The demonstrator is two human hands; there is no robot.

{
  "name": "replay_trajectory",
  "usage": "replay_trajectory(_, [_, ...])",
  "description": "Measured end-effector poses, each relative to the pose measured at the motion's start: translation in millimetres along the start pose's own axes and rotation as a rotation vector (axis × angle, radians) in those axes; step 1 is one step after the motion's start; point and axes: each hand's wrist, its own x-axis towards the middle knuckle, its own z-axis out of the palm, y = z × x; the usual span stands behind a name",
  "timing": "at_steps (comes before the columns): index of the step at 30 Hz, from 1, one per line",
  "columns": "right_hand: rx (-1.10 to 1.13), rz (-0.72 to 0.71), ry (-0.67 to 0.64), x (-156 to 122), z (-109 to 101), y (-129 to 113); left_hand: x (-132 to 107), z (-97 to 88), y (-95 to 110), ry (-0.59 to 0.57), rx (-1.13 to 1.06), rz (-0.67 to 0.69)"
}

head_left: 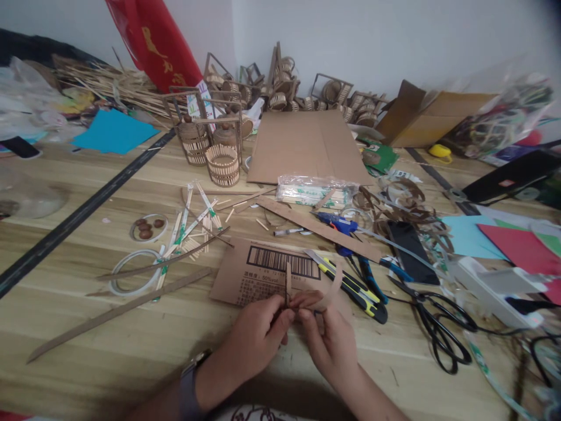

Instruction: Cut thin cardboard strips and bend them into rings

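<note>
- The brown strip (288,280) is held just in front of the person, above the near part of the printed cardboard (236,278). One length stands upright and another curls up at the right; the fingers cover the middle, so whether it is all one piece cannot be told.
- The left hand (263,327) pinches the strip between thumb and forefinger; the right hand (328,339) grips the curled side the same way.
- Both grips sit close together, probably because so thin and bendy a piece is steadier when held over a short span.
- The upright end rises from the left fingertips, while the curled length passes over the right forefinger and arches above that hand.
- The cardboard lies flat beneath, perhaps to shield the table (188,339).
- To the right, the knife (350,286) rests partly on the cardboard, with the scissors (418,296) beyond it, likely kept within easy reach.
- A long strip (123,311) lies loose at the left.
- Farther back, a small basket (222,169) stands upright, seemingly out of the hands' way.
</note>
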Motion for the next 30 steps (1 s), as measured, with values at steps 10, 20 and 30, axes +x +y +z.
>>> replay_trajectory(10, [-0.09,-0.071,-0.007,2.1,2.0,-0.1,1.2,0.8,-0.5,-0.011,0.052,-0.014])
replay_trajectory(20, [-0.093,-0.009,0.025,1.6,0.1,1.6,-0.7,0.7,1.1,0.004,0.053,0.033])
replay_trajectory(30, [-0.056,0.093,0.038,-1.1,-1.8,2.6,-1.3,0.9,-1.2,-0.011,0.023,0.065])
